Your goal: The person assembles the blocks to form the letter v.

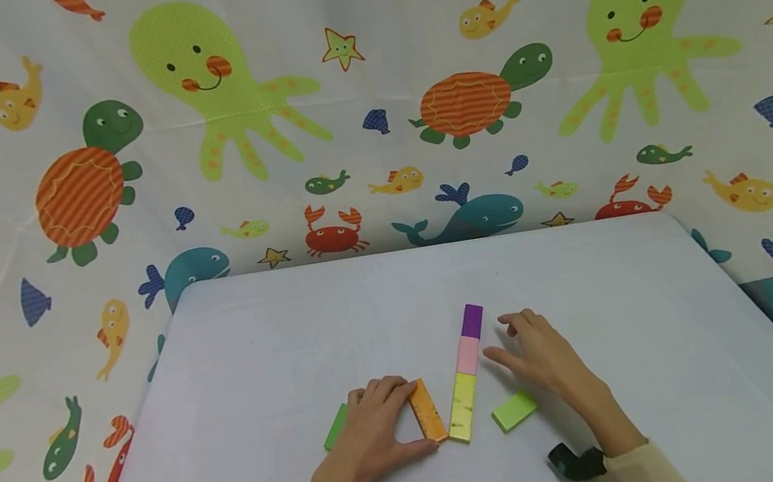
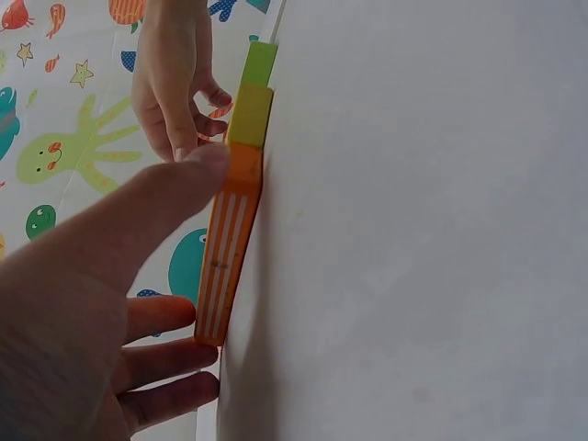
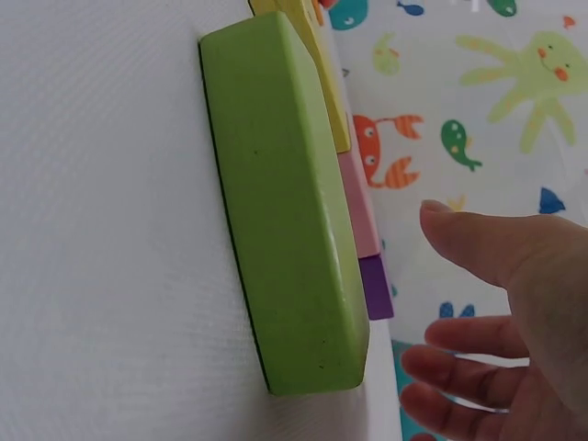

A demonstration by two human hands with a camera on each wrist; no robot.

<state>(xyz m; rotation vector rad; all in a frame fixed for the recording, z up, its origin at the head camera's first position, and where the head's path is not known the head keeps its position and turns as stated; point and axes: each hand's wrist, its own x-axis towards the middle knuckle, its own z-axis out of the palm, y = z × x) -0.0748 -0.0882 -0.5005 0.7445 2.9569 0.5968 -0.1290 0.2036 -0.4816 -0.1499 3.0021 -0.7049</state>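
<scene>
My left hand [image 1: 374,428] holds an orange block [image 1: 426,412] by its two ends, thumb at the near end and fingers at the far end. The left wrist view shows the same thumb and fingertips at the ends of this striped orange block [image 2: 230,248]. Right beside it, its near end close to the orange block's, lies a yellow block [image 1: 463,407]. A pink block [image 1: 469,355] and a purple block [image 1: 473,321] continue the yellow one's line away from me. My right hand [image 1: 545,355], holding nothing, hovers right of that line with its fingers apart from the blocks.
A light green block [image 1: 515,411] lies below my right hand, large in the right wrist view. Another green block [image 1: 336,428] is partly hidden behind my left hand. The white table [image 1: 224,368] ends at a cloth [image 1: 363,93] printed with sea animals.
</scene>
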